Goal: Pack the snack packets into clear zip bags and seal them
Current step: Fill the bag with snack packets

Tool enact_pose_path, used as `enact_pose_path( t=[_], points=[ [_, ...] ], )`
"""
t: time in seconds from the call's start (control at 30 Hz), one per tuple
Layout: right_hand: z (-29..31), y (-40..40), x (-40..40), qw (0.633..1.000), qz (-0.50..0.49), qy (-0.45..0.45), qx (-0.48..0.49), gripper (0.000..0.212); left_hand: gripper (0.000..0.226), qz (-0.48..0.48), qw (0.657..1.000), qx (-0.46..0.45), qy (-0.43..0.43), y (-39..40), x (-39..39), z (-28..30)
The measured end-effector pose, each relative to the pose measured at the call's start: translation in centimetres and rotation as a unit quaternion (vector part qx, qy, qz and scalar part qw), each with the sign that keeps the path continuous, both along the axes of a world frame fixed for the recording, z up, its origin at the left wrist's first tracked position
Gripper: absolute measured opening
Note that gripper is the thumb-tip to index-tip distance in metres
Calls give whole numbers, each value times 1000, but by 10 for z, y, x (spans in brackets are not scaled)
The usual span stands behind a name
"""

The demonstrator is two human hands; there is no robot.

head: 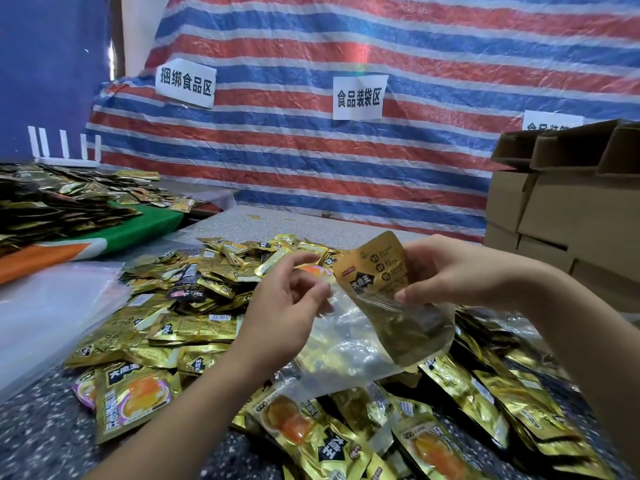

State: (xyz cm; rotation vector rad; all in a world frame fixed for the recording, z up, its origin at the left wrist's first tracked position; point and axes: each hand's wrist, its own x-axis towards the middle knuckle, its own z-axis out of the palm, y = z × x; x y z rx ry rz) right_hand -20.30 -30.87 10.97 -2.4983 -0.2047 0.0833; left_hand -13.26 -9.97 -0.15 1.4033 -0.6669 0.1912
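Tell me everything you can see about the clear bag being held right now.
The clear bag is thin, glossy, crinkled plastic with a zip strip near its mouth. It hangs tilted between both hands above the pile of gold packets, its lower end resting on the heap. The left hand pinches one side of the mouth; the right hand grips the other side together with a gold packet that is partly pushed in, its top sticking out. More gold packets show inside. The mouth is open, unsealed.

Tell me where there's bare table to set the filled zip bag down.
Bare speckled table shows near-left, between the snack packets and the stack of clear bags, and at the back before the striped tarp. Under both hands it is crowded with packets; cardboard boxes block the right.
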Motion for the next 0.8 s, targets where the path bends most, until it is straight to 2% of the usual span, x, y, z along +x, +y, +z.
enact_pose_path(
  t=[0.17,0.33,0.5,0.67,0.8],
  points=[
    [4,8,-2,996,9,23,-85,22,18,9,999,-22,34,-2,1,-1],
    [15,13,-1,987,7,36,-156,16,18,-2,998,-48,48,-4,-2,1],
    [18,10,-5,993,16,49,-104,14,25,-23,993,-99,59,0,-3,6],
    [-2,22,-2,965,28,75,-250,14,27,-21,997,-68,24,-7,-9,6],
    [-11,32,0,958,59,46,-277,11,22,10,1000,-29,0,-14,-10,7]
  ],
)
